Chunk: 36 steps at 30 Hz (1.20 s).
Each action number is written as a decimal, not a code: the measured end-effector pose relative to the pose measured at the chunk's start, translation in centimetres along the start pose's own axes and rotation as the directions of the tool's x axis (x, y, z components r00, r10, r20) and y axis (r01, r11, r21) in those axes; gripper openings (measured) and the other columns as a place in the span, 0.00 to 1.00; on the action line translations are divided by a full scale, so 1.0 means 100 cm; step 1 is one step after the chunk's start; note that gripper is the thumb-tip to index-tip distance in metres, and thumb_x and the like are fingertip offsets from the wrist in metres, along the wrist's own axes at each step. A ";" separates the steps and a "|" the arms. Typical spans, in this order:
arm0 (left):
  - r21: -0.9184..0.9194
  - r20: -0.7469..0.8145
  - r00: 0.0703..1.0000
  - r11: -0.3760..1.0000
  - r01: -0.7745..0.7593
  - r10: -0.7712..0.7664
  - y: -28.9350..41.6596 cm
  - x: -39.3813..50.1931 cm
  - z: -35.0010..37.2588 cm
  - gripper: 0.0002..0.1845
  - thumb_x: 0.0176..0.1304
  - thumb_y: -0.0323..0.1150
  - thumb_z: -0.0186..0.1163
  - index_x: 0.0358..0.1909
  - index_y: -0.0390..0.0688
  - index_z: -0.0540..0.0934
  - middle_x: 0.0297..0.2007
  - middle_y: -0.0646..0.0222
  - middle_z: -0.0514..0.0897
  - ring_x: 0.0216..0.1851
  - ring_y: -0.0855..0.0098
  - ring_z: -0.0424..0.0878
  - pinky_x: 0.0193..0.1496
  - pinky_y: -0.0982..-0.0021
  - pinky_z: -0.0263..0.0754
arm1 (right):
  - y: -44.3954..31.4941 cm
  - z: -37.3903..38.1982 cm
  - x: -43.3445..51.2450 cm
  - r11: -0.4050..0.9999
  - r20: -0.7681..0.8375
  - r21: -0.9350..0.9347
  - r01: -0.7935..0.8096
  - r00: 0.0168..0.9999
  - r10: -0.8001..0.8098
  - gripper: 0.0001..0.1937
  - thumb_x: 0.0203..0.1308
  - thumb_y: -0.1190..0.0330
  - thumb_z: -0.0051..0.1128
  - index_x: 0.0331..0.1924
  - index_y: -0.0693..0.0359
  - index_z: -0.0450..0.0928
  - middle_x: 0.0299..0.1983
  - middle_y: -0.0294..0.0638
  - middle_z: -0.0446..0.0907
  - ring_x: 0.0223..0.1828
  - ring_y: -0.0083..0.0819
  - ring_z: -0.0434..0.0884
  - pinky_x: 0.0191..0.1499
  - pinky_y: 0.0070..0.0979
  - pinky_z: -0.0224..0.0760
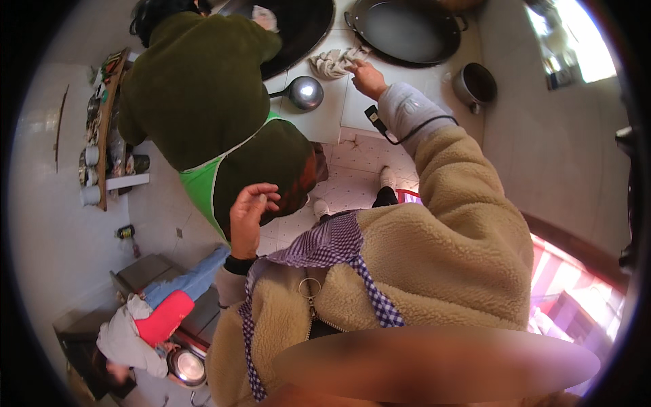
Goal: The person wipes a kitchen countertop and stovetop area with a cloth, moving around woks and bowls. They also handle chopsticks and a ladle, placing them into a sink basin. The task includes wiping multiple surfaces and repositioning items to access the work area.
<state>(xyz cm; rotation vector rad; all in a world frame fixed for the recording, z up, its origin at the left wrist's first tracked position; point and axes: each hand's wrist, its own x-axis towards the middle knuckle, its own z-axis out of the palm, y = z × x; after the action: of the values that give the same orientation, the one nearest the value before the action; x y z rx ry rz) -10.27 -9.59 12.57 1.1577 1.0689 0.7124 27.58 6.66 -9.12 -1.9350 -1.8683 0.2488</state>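
Note:
At the white tiled counter [325,114], my right hand [367,79] reaches out with its fingers on the right end of a crumpled grey-beige cloth [333,63]. The cloth lies between two large dark woks. The right wok [407,30] has two loop handles and looks bare inside. A metal ladle [306,93] with a dark handle rests on the counter below the cloth. My left hand [249,219] is raised at the left of my body, fingers loosely curled and holding nothing, in front of a co-worker's green apron and dark clothes.
A co-worker in dark green [208,86] leans over the left wok [305,25], close on my left. A metal pot [474,86] stands by the right wall. Shelves with cups [104,163] hang at the left. Another person [132,330] is at the lower left beside a round pan [187,365].

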 end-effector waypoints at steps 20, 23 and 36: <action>-0.116 -0.006 0.993 0.986 0.117 -0.118 -0.039 0.044 0.078 0.10 0.67 0.28 0.49 0.45 0.35 0.75 0.44 0.64 0.80 0.43 0.75 0.77 0.44 0.73 0.73 | 0.056 -0.174 -0.001 0.360 0.062 0.919 -0.159 0.962 0.267 0.17 0.62 0.64 0.51 0.50 0.65 0.73 0.49 0.45 0.75 0.52 0.37 0.73 0.55 0.34 0.66; -0.106 0.049 0.989 0.984 0.143 -0.138 -0.038 0.055 0.084 0.09 0.67 0.28 0.49 0.45 0.35 0.75 0.43 0.64 0.80 0.42 0.75 0.77 0.43 0.74 0.73 | 0.064 -0.190 -0.059 0.596 -0.267 0.800 0.065 0.929 0.258 0.13 0.63 0.70 0.54 0.48 0.68 0.76 0.40 0.35 0.80 0.42 0.22 0.77 0.46 0.20 0.72; 0.002 0.220 0.931 0.954 0.299 -0.292 -0.053 0.076 0.099 0.09 0.66 0.27 0.49 0.44 0.35 0.75 0.44 0.64 0.79 0.41 0.75 0.77 0.43 0.75 0.73 | 0.103 -0.035 -0.184 0.898 -0.361 -0.172 -0.406 0.874 0.326 0.31 0.56 0.58 0.54 0.62 0.66 0.64 0.66 0.56 0.59 0.67 0.52 0.56 0.65 0.49 0.50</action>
<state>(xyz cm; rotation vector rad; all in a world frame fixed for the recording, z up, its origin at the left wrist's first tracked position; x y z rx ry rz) 1.31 -8.00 5.68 0.9940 1.0137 0.3547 36.99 -12.00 -13.55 -2.3288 -1.3569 -0.1913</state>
